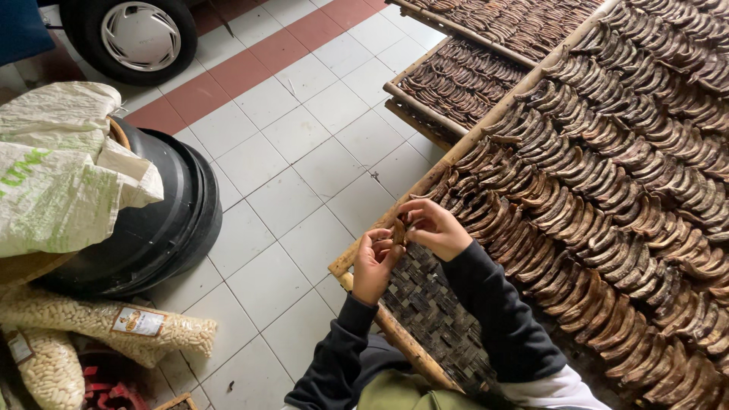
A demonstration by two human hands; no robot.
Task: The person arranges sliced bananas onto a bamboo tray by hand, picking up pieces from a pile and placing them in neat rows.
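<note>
Dried brown piece [399, 230] | pinched between both hands, left hand [374, 263] below, right hand [434, 228] curled above | over woven tray [425, 304]

What I couldn't make out

My fingers [410, 228] hid most of the brown piece [398, 231]; the frame cut off the wheel [137, 34] and trays [471, 83].

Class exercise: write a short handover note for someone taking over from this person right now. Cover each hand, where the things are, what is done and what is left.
Left hand and right hand: both in a grip on one dark brown dried piece, held over the near corner of the woven bamboo tray.
Things: the rows of dried pieces lie overlapping on the tray.
Done: most of the tray is covered in rows.
Left: the near corner shows bare weave.
</note>
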